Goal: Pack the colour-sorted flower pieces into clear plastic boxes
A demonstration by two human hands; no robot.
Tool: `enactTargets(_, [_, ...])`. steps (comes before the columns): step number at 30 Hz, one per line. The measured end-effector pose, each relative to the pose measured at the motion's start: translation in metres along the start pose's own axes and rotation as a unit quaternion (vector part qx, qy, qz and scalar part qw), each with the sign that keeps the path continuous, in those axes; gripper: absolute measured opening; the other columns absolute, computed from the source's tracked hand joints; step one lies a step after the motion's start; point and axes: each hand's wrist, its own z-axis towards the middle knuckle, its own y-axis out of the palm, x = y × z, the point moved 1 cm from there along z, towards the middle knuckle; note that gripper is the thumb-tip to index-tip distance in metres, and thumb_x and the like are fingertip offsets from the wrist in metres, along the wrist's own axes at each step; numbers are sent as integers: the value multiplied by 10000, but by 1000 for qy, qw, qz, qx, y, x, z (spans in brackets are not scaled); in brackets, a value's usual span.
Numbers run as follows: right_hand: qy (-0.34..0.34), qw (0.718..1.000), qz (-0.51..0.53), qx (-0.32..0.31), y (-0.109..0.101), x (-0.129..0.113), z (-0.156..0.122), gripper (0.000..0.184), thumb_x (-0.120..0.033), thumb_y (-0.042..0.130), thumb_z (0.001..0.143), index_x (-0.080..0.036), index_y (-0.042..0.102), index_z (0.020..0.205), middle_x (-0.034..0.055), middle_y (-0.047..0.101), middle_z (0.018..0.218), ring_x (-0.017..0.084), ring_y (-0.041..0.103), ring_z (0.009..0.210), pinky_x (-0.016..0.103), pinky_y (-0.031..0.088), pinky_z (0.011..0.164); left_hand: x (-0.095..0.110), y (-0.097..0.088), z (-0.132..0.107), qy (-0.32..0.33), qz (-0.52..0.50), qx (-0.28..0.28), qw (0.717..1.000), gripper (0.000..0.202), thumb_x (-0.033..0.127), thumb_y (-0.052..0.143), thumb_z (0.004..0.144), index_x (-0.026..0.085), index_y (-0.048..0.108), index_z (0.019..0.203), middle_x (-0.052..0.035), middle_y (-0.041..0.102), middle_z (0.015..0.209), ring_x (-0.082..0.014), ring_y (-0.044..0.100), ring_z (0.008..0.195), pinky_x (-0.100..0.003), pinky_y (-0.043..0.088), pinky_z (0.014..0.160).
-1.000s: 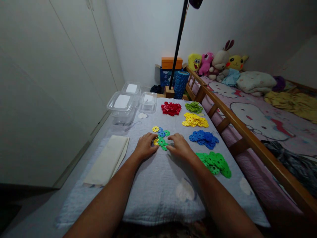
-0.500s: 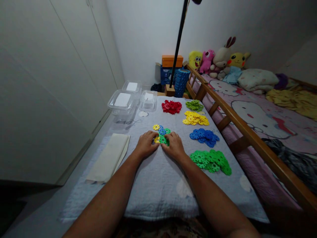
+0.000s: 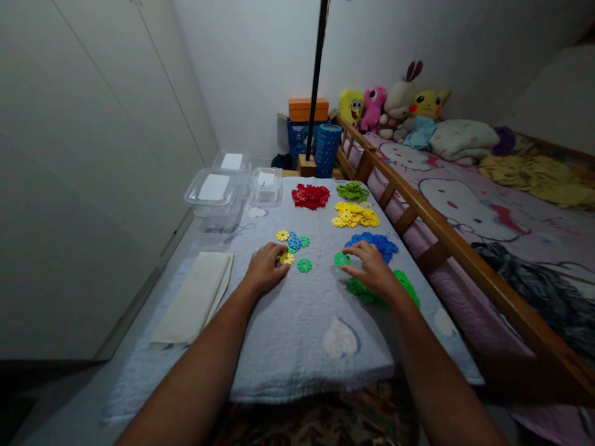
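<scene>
My left hand rests on the cloth with thumb and index finger around the edge of a yellow flower-shaped disc. Blue discs, another yellow disc and a green disc lie close beyond it. A single green disc lies apart, just right of that cluster. Over on the right, my right hand holds a green flower-shaped disc between thumb and index fingertips. Its wrist and forearm partly hide the green pile.
Piles of blue, yellow, light green and red discs line the right and far side. Clear plastic boxes stand back left, near a folded cream cloth. A wooden bed rail borders the table.
My right hand has moved right from the cluster to beside the green pile and now has a green disc. A green disc now shows alone by the cluster. The view shifted slightly.
</scene>
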Motion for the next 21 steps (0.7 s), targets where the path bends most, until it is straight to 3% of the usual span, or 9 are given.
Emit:
enactTargets(5, [43, 999, -23, -4, -27, 49, -38, 319, -316, 736, 841, -290, 769, 1158, 84, 661, 1174, 300, 595, 1153, 475, 457, 1052, 0, -1, 0, 0, 3, 1, 1000, 397, 341, 645, 840, 222, 687, 1217, -102, 679, 1224, -285, 646, 1123, -432, 502, 978])
enactTargets(9, [58, 998, -22, 14, -36, 71, -62, 337, -321, 713, 840, -289, 765, 1172, 96, 665, 1204, 305, 601, 1192, 469, 468, 1066, 0, -2, 0, 0, 3, 4, 1000, 395, 340, 656, 827, 230, 687, 1205, -93, 683, 1209, -280, 648, 1108, -424, 506, 966])
enactTargets(14, [66, 997, -25, 12, -25, 63, -77, 345, -320, 718, 839, -305, 761, 1180, 97, 657, 1273, 318, 576, 1232, 497, 461, 1066, -1, -2, 0, 4, -10, 8, 1000, 370, 338, 652, 831, 245, 687, 1187, -79, 680, 1186, -268, 645, 1115, -417, 504, 987])
enactTargets(21, [62, 996, -67, 10, -3, 39, -73, 381, -285, 760, 811, -322, 760, 1190, 97, 622, 1383, 346, 510, 1303, 541, 430, 1068, 0, -3, -1, 5, -14, 4, 1000, 391, 351, 641, 838, 213, 677, 1202, -101, 671, 1200, -276, 645, 1110, -429, 508, 984])
